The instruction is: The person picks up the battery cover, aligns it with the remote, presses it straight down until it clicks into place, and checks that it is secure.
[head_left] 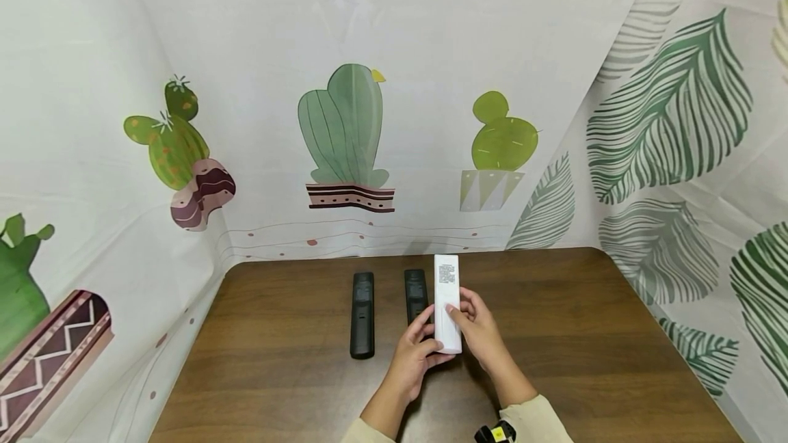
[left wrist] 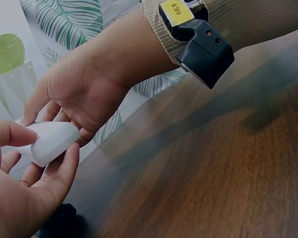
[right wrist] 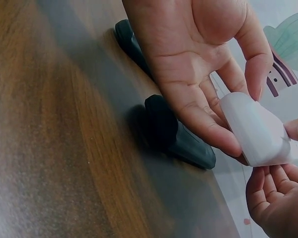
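A white remote control (head_left: 447,296) is held above the table with its back, bearing a printed label, turned up. My left hand (head_left: 411,359) grips its near end, thumb on top and fingers beneath. On the other side my right hand (head_left: 483,333) holds it around the middle, thumb pressing the back cover. Both wrist views show the rounded near end of the white remote control (left wrist: 54,141) between the two hands. The far fingers are partly hidden behind it. One black remote control (head_left: 416,289) lies on the table just left of it, its lower part covered by my left hand.
Another black remote control (head_left: 362,316) lies further left on the brown wooden table (head_left: 277,361), roughly parallel to the first. Behind the table hangs a white cloth (head_left: 425,33) printed with cacti and leaves. A black device (left wrist: 203,49) is strapped to the right wrist.
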Demonstrator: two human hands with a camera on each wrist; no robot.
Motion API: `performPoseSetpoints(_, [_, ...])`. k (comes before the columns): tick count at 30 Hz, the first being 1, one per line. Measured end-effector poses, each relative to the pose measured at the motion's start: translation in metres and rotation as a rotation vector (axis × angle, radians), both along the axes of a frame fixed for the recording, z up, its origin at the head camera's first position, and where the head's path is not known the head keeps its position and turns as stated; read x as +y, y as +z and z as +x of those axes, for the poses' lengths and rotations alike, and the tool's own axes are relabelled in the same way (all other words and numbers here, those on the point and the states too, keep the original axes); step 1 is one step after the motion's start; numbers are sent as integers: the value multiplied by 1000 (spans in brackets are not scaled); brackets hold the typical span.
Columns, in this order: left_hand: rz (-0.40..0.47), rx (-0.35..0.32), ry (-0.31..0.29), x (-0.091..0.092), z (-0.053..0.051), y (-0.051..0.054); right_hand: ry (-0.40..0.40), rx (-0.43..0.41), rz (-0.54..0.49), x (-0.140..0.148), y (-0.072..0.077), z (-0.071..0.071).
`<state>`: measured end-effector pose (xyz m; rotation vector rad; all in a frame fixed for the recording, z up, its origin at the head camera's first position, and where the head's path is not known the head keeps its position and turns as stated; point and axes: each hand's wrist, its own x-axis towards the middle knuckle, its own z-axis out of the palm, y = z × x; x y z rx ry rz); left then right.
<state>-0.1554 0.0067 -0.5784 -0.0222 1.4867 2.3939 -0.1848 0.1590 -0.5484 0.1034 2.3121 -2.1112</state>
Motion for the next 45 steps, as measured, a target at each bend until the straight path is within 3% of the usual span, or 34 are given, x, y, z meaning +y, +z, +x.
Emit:
performPoseSetpoints(15, [9,4,0,1,1,1,-15,-1,-1,-1,1,1])
performPoseSetpoints(27, [11,20,12,1,-1,5,-5,30,73,2,3,7])
performPoseSetpoints(37, [3,42,-4,1,0,5,-12,61,21,5,2,8])
performPoseSetpoints(45, [-25,51,-15,5,0,5,-26,25,15,9,-1,5])
